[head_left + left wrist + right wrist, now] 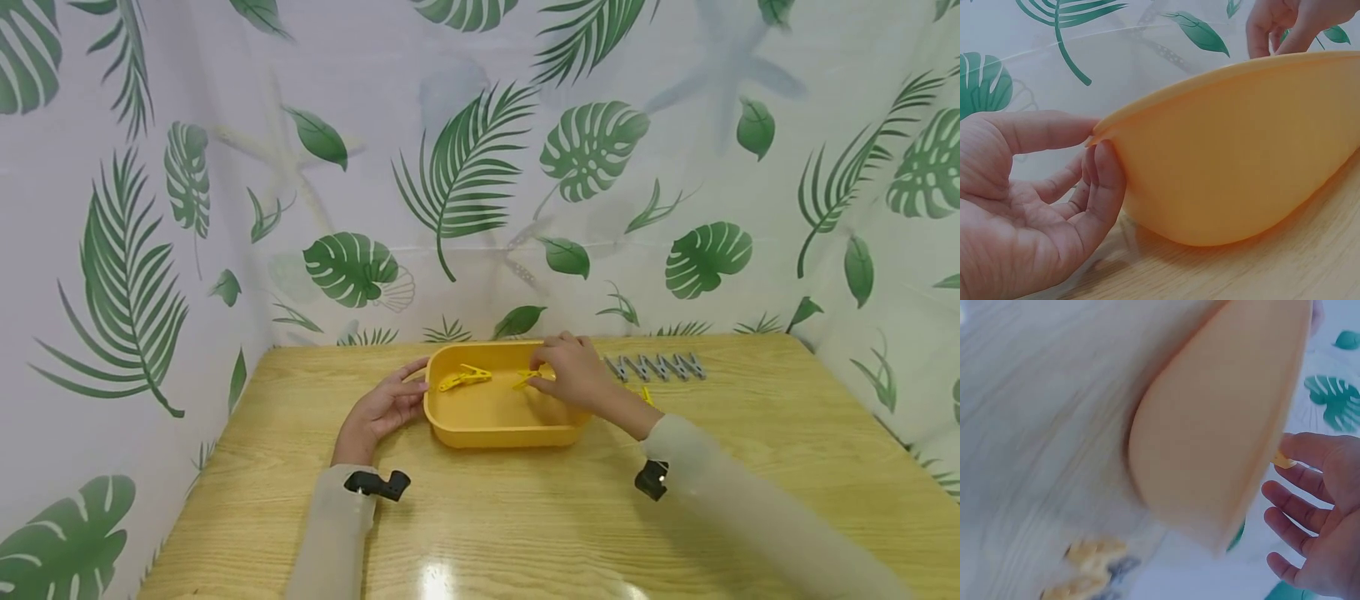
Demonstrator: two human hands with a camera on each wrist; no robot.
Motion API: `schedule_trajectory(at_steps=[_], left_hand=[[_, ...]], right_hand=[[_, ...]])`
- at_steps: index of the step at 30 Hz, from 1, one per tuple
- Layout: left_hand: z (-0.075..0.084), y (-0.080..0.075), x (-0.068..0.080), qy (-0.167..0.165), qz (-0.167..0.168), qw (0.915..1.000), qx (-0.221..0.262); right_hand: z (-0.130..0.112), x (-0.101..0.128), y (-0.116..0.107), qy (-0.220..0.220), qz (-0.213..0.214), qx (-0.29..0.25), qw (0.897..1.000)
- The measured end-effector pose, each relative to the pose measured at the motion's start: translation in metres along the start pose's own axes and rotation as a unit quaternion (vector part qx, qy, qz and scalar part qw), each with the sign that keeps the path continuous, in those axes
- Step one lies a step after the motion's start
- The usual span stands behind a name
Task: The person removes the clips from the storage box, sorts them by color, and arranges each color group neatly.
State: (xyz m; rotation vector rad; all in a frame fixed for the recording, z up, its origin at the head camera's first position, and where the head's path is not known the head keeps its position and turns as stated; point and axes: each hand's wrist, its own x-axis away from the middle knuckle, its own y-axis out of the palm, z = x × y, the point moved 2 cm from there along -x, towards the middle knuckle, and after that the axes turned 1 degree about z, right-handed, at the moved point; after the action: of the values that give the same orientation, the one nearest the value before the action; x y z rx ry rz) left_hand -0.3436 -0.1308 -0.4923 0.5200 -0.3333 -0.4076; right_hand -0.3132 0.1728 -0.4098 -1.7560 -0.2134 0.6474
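Observation:
A yellow plastic basin (pixel 502 437) stands on the wooden table. At its left end my left hand (pixel 384 408) holds the rim; in the left wrist view one digit meets the rim's top and bent fingers (pixel 1109 178) lie under it. Over the basin's right part, my right hand (pixel 576 372) pinches a yellow clothespin (pixel 524 381) between thumb and forefinger. Only a bit of that clothespin (pixel 1283 460) shows above the rim in the right wrist view. Yellow clothespins (pixel 467 377) lie on the basin floor at the left.
Right of the basin, several grey clothespins (pixel 660 367) lie in a row on the table (pixel 480 517). Near my right wrist is another yellow clothespin (pixel 647 396), partly hidden by the forearm. A leaf-patterned cloth (pixel 480 292) hangs behind the table.

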Motion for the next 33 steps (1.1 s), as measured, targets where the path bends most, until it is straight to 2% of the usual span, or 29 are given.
schedule_trajectory(at_steps=[9,15,18,24,33], left_hand=[[0.001,0.000,0.000,-0.002,0.007,1.0000,0.004],[0.000,-0.001,0.000,0.001,0.008,1.0000,0.004],[-0.002,0.000,0.000,0.000,0.012,0.9999,0.003],[-0.005,-0.002,-0.002,-0.003,0.020,0.9998,0.001],[-0.003,-0.002,-0.002,0.003,0.012,0.9999,-0.008]], right_hand=[[0.044,0.023,-0.032,0.068,0.009,0.000,0.998],[0.069,0.039,-0.045,0.075,0.030,-0.016,0.997],[0.080,0.048,-0.050,0.089,0.033,-0.005,0.995],[0.101,0.067,-0.055,0.136,0.010,0.019,0.991],[0.134,0.091,-0.053,0.155,-0.007,0.040,0.987]])
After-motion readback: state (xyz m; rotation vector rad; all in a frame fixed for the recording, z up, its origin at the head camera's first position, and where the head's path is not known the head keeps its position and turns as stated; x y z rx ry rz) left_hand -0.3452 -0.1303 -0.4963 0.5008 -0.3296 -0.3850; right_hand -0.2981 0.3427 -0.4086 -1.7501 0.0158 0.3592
